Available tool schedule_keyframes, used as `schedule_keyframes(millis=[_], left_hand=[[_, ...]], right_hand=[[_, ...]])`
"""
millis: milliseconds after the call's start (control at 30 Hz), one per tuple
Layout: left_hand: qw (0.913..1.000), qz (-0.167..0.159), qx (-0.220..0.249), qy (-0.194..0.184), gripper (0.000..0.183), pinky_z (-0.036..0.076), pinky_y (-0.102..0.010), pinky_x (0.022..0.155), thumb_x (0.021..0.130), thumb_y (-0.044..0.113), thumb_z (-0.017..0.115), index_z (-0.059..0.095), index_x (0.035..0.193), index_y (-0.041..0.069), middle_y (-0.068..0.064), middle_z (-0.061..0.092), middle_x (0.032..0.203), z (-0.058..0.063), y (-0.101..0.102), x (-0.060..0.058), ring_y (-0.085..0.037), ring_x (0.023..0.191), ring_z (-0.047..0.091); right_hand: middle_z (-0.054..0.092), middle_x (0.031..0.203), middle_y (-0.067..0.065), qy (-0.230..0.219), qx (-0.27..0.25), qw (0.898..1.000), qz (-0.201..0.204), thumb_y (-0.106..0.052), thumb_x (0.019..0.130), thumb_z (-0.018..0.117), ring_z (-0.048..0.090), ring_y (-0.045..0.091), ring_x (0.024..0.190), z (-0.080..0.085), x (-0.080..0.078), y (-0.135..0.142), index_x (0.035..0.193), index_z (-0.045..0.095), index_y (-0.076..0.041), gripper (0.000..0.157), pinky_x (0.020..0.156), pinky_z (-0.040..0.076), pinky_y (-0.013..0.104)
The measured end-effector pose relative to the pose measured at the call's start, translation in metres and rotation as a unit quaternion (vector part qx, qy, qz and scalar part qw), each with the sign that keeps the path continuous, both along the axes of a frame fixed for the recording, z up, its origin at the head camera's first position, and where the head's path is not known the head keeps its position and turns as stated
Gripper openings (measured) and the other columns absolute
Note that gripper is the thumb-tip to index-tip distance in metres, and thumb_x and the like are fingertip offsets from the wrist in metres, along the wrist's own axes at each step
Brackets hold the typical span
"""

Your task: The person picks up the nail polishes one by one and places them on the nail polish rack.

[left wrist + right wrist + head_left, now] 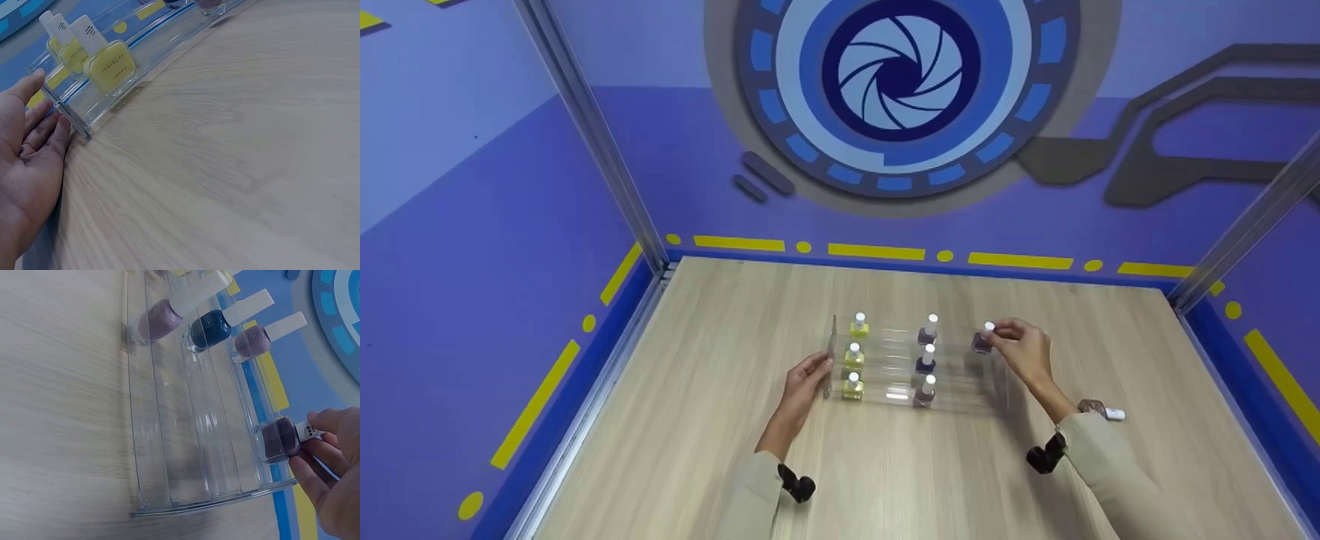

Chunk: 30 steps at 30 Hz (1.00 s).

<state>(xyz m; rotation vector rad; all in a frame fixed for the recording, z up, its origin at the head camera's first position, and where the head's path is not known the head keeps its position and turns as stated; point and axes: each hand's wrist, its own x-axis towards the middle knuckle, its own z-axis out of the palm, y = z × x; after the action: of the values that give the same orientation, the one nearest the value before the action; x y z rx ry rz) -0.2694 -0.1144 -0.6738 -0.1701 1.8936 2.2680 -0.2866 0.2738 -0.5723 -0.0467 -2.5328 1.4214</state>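
Observation:
A clear tiered rack [885,405] stands on the table with nail polish bottles on its steps. My left hand [806,386] touches the rack's left side panel [70,115], its fingers along the outer face and the thumb at the panel's edge. Between thumb and fingers, my right hand [1024,352] pinches the white cap of a dark purple nail polish bottle [280,439] at the back step's right end. Yellow bottles [112,67] form a column at the left. The middle column has mauve bottles [159,320] and a dark blue bottle [209,329].
Beside the right forearm, a brownish glittery bottle [1091,406] with a white cap lies on its side on the wooden table [682,450]. Blue and purple panels [660,150] with metal corner posts [592,135] enclose the table at the back and sides.

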Motion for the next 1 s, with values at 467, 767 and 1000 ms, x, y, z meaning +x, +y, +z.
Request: schedule_keyframes(millis=[467, 767, 1000], left_hand=[[1.0000, 0.004, 0.006, 0.004, 0.057, 0.042, -0.039, 0.122, 0.100, 0.037, 0.067, 0.054, 0.144, 0.004, -0.015, 0.055, 0.148, 0.001, 0.000, 0.002, -0.020, 0.136, 0.053], [0.9999, 0.013, 0.001, -0.003, 0.058, 0.040, -0.039, 0.123, 0.099, 0.038, 0.068, 0.055, 0.144, 0.004, -0.014, 0.056, 0.148, 0.001, -0.003, 0.003, -0.025, 0.141, 0.051], [0.9999, 0.009, 0.014, 0.002, 0.056, 0.039, -0.038, 0.124, 0.100, 0.035, 0.067, 0.054, 0.144, 0.003, -0.015, 0.054, 0.149, 0.002, -0.003, -0.001, -0.025, 0.141, 0.050]], right_hand=[[0.074, 0.113, 0.024, -0.014, -0.001, 0.998, 0.057, -0.008, 0.093, 0.075, 0.073, 0.014, 0.097, 0.015, 0.011, 0.009, 0.117, 0.070, 0.004, 0.027, 0.076, 0.055, 0.007], [0.073, 0.111, 0.027, -0.008, 0.025, 0.998, 0.059, -0.013, 0.097, 0.071, 0.067, -0.006, 0.083, 0.031, 0.028, 0.062, 0.118, 0.069, 0.007, 0.029, 0.071, 0.059, 0.010], [0.076, 0.099, 0.025, -0.046, 0.079, 0.995, 0.046, -0.011, 0.098, 0.069, 0.066, -0.007, 0.074, 0.023, 0.050, 0.120, 0.114, 0.070, 0.012, 0.028, 0.064, 0.060, 0.015]])
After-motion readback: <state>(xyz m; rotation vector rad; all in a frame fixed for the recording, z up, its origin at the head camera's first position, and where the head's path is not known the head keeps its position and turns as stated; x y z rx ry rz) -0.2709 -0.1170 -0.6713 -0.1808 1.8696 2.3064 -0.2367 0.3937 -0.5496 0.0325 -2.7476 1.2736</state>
